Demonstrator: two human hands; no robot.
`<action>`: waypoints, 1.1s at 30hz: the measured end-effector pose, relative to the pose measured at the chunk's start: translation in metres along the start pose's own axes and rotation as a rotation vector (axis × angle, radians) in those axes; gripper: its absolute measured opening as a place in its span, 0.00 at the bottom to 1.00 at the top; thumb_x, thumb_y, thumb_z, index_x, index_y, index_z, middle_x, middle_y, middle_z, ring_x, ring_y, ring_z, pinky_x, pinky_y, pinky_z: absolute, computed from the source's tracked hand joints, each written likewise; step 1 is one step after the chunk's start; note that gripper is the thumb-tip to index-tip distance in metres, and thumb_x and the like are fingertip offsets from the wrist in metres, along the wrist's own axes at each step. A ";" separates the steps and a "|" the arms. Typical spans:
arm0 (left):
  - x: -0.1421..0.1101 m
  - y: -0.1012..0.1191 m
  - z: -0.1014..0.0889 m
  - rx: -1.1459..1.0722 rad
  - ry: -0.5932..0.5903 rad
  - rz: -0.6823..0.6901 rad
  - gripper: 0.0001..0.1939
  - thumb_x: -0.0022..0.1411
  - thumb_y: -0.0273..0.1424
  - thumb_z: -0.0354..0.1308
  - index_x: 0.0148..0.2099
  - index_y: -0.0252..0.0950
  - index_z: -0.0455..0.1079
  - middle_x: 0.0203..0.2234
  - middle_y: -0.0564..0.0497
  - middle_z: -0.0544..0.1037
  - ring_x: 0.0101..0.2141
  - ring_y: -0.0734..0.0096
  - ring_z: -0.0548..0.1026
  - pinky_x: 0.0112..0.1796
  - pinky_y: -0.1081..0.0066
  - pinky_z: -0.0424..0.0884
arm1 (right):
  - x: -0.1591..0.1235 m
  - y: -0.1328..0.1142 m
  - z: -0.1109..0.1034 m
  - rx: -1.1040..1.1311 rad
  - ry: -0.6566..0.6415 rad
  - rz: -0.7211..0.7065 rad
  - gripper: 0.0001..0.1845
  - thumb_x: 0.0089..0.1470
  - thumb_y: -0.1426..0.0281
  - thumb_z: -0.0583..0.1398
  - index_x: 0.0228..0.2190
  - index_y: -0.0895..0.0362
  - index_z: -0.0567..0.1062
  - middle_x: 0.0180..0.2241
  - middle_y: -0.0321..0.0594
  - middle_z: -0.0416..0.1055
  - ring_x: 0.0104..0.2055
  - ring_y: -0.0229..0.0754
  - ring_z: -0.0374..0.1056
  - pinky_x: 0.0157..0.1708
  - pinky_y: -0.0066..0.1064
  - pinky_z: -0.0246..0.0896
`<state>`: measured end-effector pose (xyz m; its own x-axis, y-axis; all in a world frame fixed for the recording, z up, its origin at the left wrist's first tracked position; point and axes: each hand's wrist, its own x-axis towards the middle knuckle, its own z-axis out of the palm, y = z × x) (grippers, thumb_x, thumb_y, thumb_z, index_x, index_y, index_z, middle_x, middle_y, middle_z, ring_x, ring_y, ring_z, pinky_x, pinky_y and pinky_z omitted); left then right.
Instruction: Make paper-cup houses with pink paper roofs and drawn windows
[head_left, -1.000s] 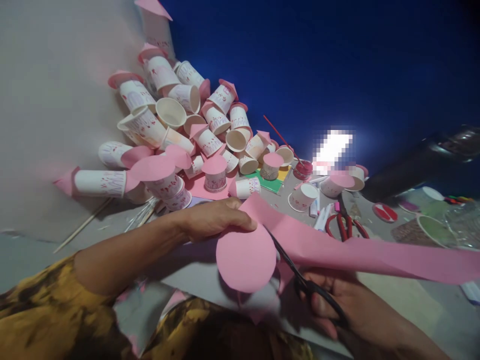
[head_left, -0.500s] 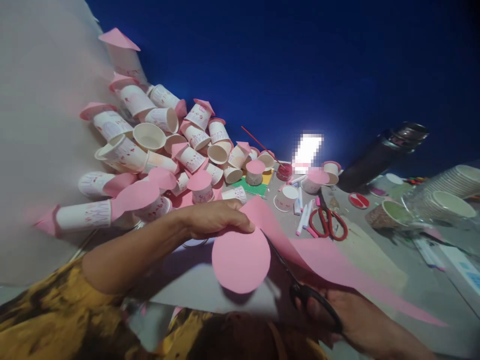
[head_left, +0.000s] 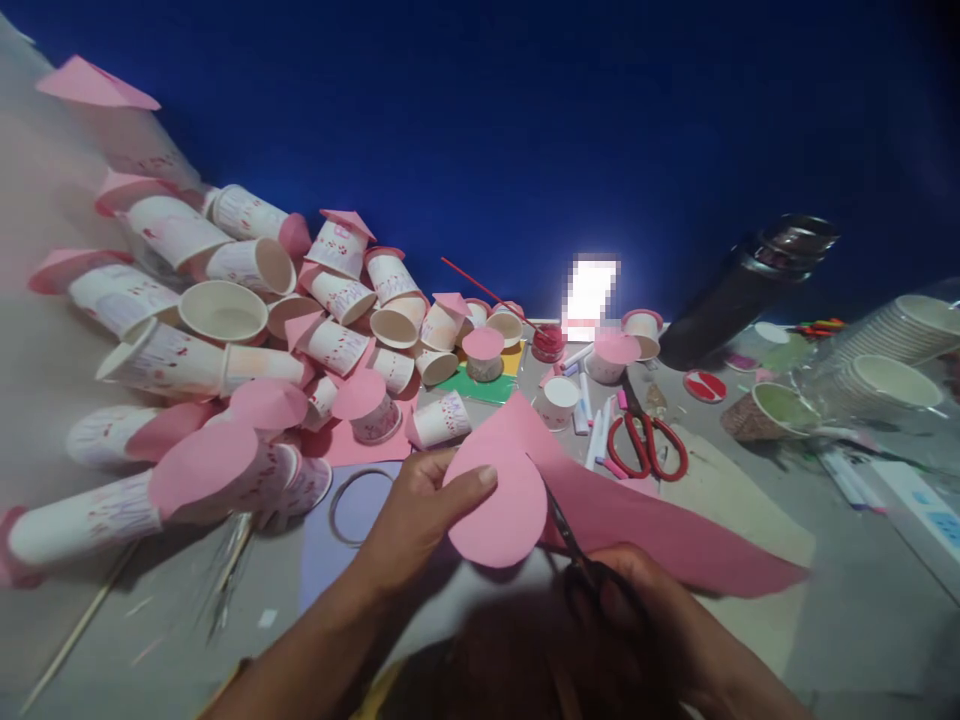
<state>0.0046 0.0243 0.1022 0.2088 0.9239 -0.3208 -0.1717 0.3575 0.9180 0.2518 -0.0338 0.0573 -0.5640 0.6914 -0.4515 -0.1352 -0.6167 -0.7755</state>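
My left hand [head_left: 424, 510] grips a sheet of pink paper [head_left: 504, 515] at its left edge, thumb on top and fingers underneath. The near end of the paper is rounded, and a long strip of it sweeps off to the right. In my right hand [head_left: 656, 605] is a pair of black-handled scissors [head_left: 576, 560], fingers through the loops. Their blades point up and left, into the paper along the right side of the rounded part. The strip hangs just beyond my right hand.
White paper cups with pink paper tops [head_left: 337, 340] are heaped at the left. Red-handled scissors [head_left: 646, 445], markers [head_left: 598, 435] and a red-lidded jar [head_left: 547, 343] lie ahead. A dark flask [head_left: 739, 295] and stacked cups [head_left: 896, 380] stand right. A purple sheet [head_left: 319, 560] carries a tape ring [head_left: 358, 508].
My left hand has shifted from the paper's top to its left edge, lower down. The cut runs farther around the rounded part, and the strip's tail has swung left. The view has moved too.
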 end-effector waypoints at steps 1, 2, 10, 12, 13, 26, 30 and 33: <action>0.000 -0.004 0.001 0.007 0.037 0.003 0.23 0.55 0.48 0.70 0.30 0.31 0.76 0.23 0.49 0.78 0.24 0.72 0.71 0.26 0.74 0.64 | 0.001 0.003 -0.002 0.009 0.005 -0.012 0.34 0.45 0.39 0.68 0.25 0.58 0.73 0.20 0.32 0.59 0.19 0.31 0.46 0.18 0.27 0.41; 0.001 -0.006 0.001 0.013 0.059 0.000 0.23 0.55 0.49 0.70 0.28 0.31 0.76 0.22 0.49 0.77 0.23 0.73 0.70 0.25 0.74 0.63 | 0.001 0.004 -0.003 0.017 0.013 -0.019 0.33 0.46 0.39 0.68 0.26 0.58 0.73 0.20 0.32 0.61 0.18 0.31 0.46 0.18 0.27 0.42; 0.010 0.002 -0.002 0.020 -0.085 -0.104 0.23 0.53 0.47 0.72 0.25 0.30 0.75 0.19 0.50 0.73 0.21 0.76 0.65 0.23 0.74 0.58 | 0.006 -0.022 0.000 -0.076 -0.071 0.014 0.36 0.47 0.37 0.66 0.23 0.58 0.67 0.19 0.28 0.54 0.19 0.29 0.45 0.18 0.26 0.40; 0.011 0.005 -0.002 0.007 -0.130 -0.119 0.23 0.52 0.46 0.72 0.24 0.30 0.75 0.18 0.51 0.72 0.21 0.77 0.63 0.22 0.75 0.55 | 0.006 -0.029 0.002 -0.100 -0.053 0.033 0.36 0.46 0.37 0.67 0.23 0.59 0.68 0.20 0.29 0.55 0.20 0.29 0.44 0.18 0.25 0.40; 0.011 0.005 -0.001 0.004 -0.144 -0.124 0.23 0.52 0.46 0.72 0.24 0.30 0.75 0.18 0.51 0.72 0.20 0.78 0.63 0.22 0.75 0.55 | 0.005 -0.031 0.002 -0.103 -0.049 0.044 0.36 0.45 0.37 0.68 0.24 0.59 0.68 0.21 0.29 0.56 0.21 0.29 0.44 0.19 0.25 0.40; 0.009 0.011 -0.002 0.014 -0.126 -0.150 0.22 0.49 0.42 0.73 0.19 0.32 0.70 0.16 0.54 0.67 0.19 0.79 0.58 0.21 0.74 0.49 | 0.001 -0.037 -0.005 -0.179 -0.070 0.122 0.40 0.40 0.32 0.66 0.22 0.57 0.67 0.19 0.28 0.53 0.20 0.30 0.45 0.17 0.26 0.38; 0.010 0.012 -0.001 0.000 -0.132 -0.152 0.22 0.49 0.41 0.73 0.18 0.32 0.69 0.15 0.55 0.65 0.19 0.80 0.57 0.20 0.74 0.47 | 0.000 -0.037 -0.006 -0.209 -0.077 0.119 0.38 0.43 0.34 0.65 0.22 0.58 0.67 0.20 0.29 0.55 0.20 0.30 0.46 0.17 0.26 0.38; 0.009 0.013 -0.001 -0.011 -0.139 -0.152 0.21 0.49 0.41 0.73 0.19 0.32 0.70 0.15 0.55 0.66 0.18 0.81 0.57 0.20 0.74 0.47 | 0.000 -0.035 -0.009 -0.202 -0.061 0.117 0.37 0.44 0.35 0.66 0.22 0.57 0.65 0.19 0.28 0.53 0.20 0.29 0.45 0.18 0.26 0.36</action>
<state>0.0029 0.0377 0.1108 0.3635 0.8316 -0.4200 -0.1383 0.4940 0.8584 0.2633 -0.0088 0.0803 -0.6156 0.5915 -0.5207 0.0960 -0.5996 -0.7945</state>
